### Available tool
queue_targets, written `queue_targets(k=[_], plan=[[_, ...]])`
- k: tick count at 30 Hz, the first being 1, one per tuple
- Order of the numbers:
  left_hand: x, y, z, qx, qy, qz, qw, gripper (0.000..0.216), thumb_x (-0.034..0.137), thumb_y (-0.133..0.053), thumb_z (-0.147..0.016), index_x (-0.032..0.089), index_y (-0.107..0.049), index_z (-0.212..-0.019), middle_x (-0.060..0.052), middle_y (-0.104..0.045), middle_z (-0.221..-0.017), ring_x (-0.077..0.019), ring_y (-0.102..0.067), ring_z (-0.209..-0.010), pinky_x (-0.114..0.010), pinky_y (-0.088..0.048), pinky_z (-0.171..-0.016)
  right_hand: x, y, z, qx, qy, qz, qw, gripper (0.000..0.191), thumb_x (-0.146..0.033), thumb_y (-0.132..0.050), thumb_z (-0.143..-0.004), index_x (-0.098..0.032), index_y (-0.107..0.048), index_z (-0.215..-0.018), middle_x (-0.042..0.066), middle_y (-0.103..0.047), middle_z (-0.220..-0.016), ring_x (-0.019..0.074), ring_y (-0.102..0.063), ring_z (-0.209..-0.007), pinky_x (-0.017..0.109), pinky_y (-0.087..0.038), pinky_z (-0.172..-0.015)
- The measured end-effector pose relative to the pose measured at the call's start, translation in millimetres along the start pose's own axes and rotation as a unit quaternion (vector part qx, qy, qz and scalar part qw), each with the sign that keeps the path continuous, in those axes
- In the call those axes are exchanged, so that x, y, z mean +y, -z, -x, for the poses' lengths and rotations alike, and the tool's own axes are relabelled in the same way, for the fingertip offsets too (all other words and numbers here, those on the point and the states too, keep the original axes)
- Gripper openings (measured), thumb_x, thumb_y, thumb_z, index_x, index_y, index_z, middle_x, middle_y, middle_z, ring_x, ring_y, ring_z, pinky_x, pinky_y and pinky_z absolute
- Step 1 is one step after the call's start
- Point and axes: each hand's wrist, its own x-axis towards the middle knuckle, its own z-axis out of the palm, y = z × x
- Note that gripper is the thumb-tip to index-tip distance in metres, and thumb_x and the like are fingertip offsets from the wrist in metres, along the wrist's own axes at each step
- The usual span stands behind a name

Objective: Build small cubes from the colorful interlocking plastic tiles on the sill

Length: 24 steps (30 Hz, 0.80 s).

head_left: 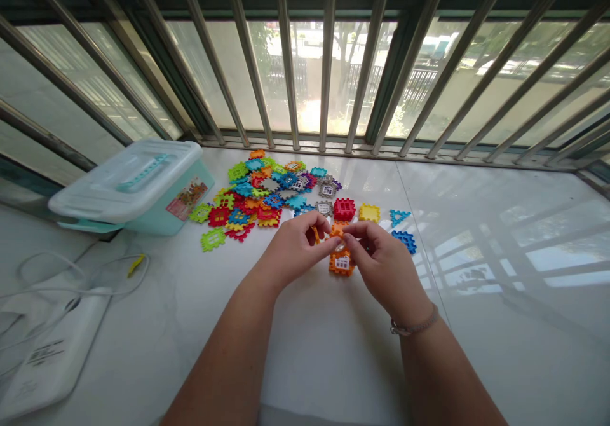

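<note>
1. On the white tiled surface [324,362], notched orange pieces [341,263] are held near the middle, between the far edge and the near edge; how many are joined cannot be told, since they are partly covered by fingers.
2. The upper part of the orange pieces is pinched between the thumb and forefinger of the left hand [301,240]; another bit of orange is seen beside its curled fingers.
3. The same part is pinched from the other side by the thumb and forefinger of the right hand [384,257], its remaining fingers being bent.
4. The step in hand is judged to be the fitting or adjusting of the orange pieces against one another. For the next move, notches well lined up and an even press from both thumbs seem to be called for.
5. Just beyond the hands, a red block [344,209] and a yellow tile [369,212] are set down; a blue triangle [399,217] and a blue tile [406,242] lie further right.
6. Toward the far edge, a mixed pile of tiles [271,200] is spread beside the lidded box [159,213] at the far left corner.
</note>
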Motion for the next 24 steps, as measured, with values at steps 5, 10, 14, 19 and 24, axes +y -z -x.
queue_targets(k=[5, 10, 14, 19, 24], plan=[[-7.2, 2.2, 0.0, -0.02, 0.017, -0.07, 0.997, 0.027, 0.049, -0.081, -0.086, 0.025, -0.069, -0.089, 0.002, -0.066, -0.077, -0.0182, -0.059, -0.071, -0.03, -0.04, -0.063, 4.0, 4.1, -1.8, 0.047, 0.008, 0.044, 0.998, 0.023, -0.04, -0.061, -0.105, -0.025, -0.077, -0.111, 0.006, -0.082, -0.099, 0.0202, -0.07, -0.076, 0.034, -0.055, -0.075], [-19.2, -2.4, -3.7, -0.016, 0.025, -0.197, 0.98, 0.019, 0.036, -0.082, -0.085, 0.025, -0.068, -0.086, -0.003, -0.074, -0.096, -0.0236, -0.067, -0.088, -0.034, -0.044, -0.073, 6.5, 4.6, -2.4, 0.067, -0.004, 0.038, 0.997, 0.025, -0.042, -0.06, -0.107, -0.025, -0.077, -0.112, 0.006, -0.082, -0.102, 0.0207, -0.07, -0.08, 0.034, -0.054, -0.077], [-28.6, -4.5, -5.7, -0.031, 0.046, -0.262, 0.964, 0.016, 0.031, -0.083, -0.081, 0.026, -0.069, -0.087, -0.004, -0.075, -0.101, -0.0255, -0.069, -0.091, -0.034, -0.046, -0.074, 5.0, 4.1, -1.6, 0.063, -0.01, 0.035, 0.997, 0.026, -0.044, -0.06, -0.107, -0.024, -0.077, -0.112, 0.006, -0.081, -0.101, 0.0206, -0.07, -0.079, 0.034, -0.053, -0.075], [-31.0, -1.1, -5.7, -0.02, 0.087, -0.32, 0.943, 0.021, 0.041, -0.083, -0.084, 0.027, -0.07, -0.092, -0.005, -0.075, -0.102, -0.0272, -0.07, -0.09, -0.035, -0.045, -0.072, 5.1, 4.1, -2.0, 0.062, -0.009, 0.042, 0.997, 0.024, -0.042, -0.061, -0.107, -0.025, -0.077, -0.112, 0.005, -0.082, -0.102, 0.0201, -0.07, -0.079, 0.034, -0.053, -0.076], [-25.5, 3.5, -5.2, -0.003, 0.134, -0.367, 0.92, 0.018, 0.04, -0.077, -0.093, 0.024, -0.072, -0.099, -0.009, -0.075, -0.113, -0.0303, -0.073, -0.102, -0.036, -0.049, -0.078, 5.8, 3.9, -1.5, 0.06, -0.009, 0.043, 0.997, 0.026, -0.044, -0.062, -0.107, -0.024, -0.077, -0.11, 0.006, -0.081, -0.101, 0.0201, -0.07, -0.077, 0.033, -0.053, -0.074]])
